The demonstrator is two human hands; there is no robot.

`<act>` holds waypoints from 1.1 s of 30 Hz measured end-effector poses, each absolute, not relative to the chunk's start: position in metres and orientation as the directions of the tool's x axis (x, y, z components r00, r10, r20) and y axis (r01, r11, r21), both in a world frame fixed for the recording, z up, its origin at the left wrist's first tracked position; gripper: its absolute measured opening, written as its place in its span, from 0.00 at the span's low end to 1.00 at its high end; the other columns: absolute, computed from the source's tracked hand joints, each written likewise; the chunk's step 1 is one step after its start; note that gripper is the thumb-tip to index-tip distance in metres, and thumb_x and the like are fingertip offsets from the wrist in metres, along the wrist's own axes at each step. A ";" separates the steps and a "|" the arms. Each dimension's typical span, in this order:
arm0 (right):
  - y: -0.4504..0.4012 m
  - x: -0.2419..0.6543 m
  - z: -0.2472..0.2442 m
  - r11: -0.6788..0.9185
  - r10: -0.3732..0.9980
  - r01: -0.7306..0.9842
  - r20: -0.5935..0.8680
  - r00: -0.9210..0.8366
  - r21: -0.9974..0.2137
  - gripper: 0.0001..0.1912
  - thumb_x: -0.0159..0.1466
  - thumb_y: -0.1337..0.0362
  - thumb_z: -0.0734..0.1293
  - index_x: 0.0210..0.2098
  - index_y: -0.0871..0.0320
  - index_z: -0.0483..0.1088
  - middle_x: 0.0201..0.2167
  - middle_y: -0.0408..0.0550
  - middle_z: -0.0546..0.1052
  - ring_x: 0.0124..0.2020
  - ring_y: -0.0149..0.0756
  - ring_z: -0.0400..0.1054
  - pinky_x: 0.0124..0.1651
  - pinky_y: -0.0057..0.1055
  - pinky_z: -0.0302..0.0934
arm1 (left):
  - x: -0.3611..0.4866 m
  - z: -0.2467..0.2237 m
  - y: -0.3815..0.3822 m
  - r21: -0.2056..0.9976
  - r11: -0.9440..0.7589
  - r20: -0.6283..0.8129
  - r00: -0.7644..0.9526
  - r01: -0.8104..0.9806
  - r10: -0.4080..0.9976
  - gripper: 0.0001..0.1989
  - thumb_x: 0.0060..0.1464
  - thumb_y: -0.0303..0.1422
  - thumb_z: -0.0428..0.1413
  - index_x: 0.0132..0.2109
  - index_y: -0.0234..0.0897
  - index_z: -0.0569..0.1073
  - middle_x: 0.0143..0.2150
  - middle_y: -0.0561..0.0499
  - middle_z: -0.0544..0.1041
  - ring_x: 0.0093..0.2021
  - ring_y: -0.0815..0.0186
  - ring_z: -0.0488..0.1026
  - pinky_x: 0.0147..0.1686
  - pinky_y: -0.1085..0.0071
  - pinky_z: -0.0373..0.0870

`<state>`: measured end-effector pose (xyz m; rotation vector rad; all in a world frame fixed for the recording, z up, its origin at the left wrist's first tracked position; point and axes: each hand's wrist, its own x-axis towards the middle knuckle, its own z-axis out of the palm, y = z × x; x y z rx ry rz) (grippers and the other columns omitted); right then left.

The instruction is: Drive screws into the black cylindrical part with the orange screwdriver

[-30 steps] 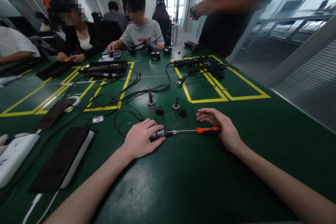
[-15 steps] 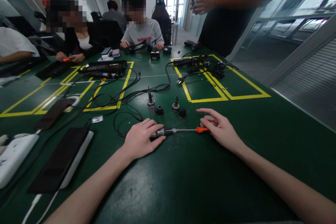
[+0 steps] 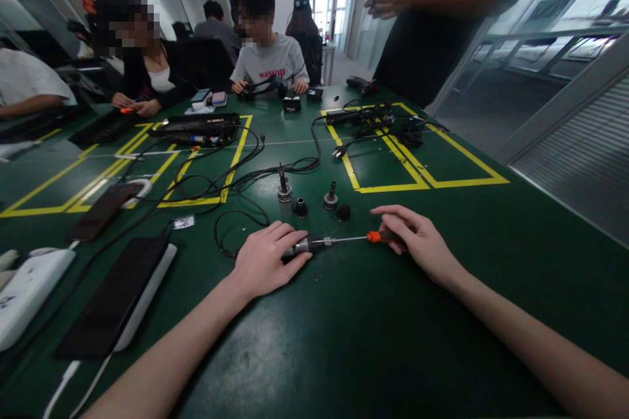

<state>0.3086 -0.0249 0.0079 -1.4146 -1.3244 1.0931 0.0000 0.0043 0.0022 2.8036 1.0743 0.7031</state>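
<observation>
My left hand lies over a dark grey corded tool, its fingers wrapped round the body against the green table. In my right hand is the handle of a screwdriver with an orange collar. The screwdriver's thin shaft points left and meets the tool's front end; whether it sits in a screw is too small to tell. Just beyond stand two metal parts with dark upright stems, one on the left and one on the right, beside two small black caps.
Black cables cross the table's middle. On the left lie a phone, a dark slab on a white one and a white power strip. Other people sit across the table; one person stands at the back right.
The fingers of my right hand have shifted on the screwdriver, and more of its dark handle shows behind the orange collar. My left hand has stayed on the tool.
</observation>
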 end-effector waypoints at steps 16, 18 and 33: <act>-0.023 0.310 0.012 -0.045 0.999 0.231 -0.043 0.012 -0.972 0.28 0.59 0.36 0.73 0.39 0.56 0.79 0.21 0.42 0.70 0.22 0.33 0.61 0.26 0.32 0.56 | -0.002 0.002 0.005 0.206 -0.764 0.392 0.665 0.611 0.636 0.15 0.66 0.40 0.59 0.53 0.35 0.79 0.43 0.47 0.82 0.42 0.59 0.78 0.38 0.63 0.78; -0.024 0.310 0.011 -0.075 0.997 0.224 -0.078 -0.004 -0.972 0.29 0.61 0.35 0.71 0.37 0.57 0.79 0.17 0.40 0.66 0.20 0.32 0.58 0.23 0.30 0.51 | -0.002 0.003 0.006 0.210 -0.763 0.395 0.661 0.611 0.638 0.15 0.65 0.40 0.59 0.53 0.36 0.79 0.43 0.47 0.82 0.42 0.59 0.78 0.39 0.63 0.78; -0.024 0.310 0.011 -0.003 0.998 0.259 0.011 0.054 -0.966 0.27 0.56 0.41 0.76 0.45 0.54 0.77 0.26 0.42 0.72 0.26 0.35 0.63 0.27 0.32 0.57 | -0.001 0.003 0.005 0.218 -0.753 0.384 0.654 0.622 0.651 0.15 0.66 0.41 0.58 0.53 0.37 0.79 0.44 0.47 0.82 0.43 0.60 0.79 0.40 0.64 0.78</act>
